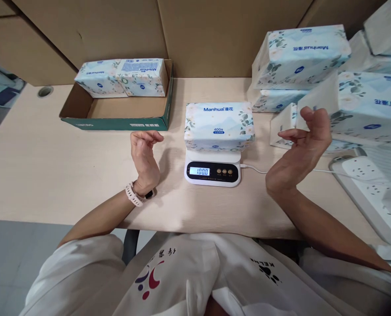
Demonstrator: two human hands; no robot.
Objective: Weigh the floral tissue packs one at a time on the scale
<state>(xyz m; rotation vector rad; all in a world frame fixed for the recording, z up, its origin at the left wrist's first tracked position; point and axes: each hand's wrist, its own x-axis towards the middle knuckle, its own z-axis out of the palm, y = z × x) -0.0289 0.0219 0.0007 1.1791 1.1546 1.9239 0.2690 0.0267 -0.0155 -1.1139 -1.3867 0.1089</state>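
White floral-printed soft tissue pack [219, 126] lies flat on the small white digital scale [212, 169] on the pale wooden table [50, 166], display lit. Left hand [144, 158] and right hand [302, 151] hover either side, each grip loosely spread and holding nothing, so the reading carries no hand load.

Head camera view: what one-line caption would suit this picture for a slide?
A tissue pack sits on a small scale reading 100.0, with the left hand and right hand raised empty on either side.

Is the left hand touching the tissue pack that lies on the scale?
Apart. The head view shows bare table between the left hand and the tissue pack on the scale; the hand is raised with curled fingers, empty.
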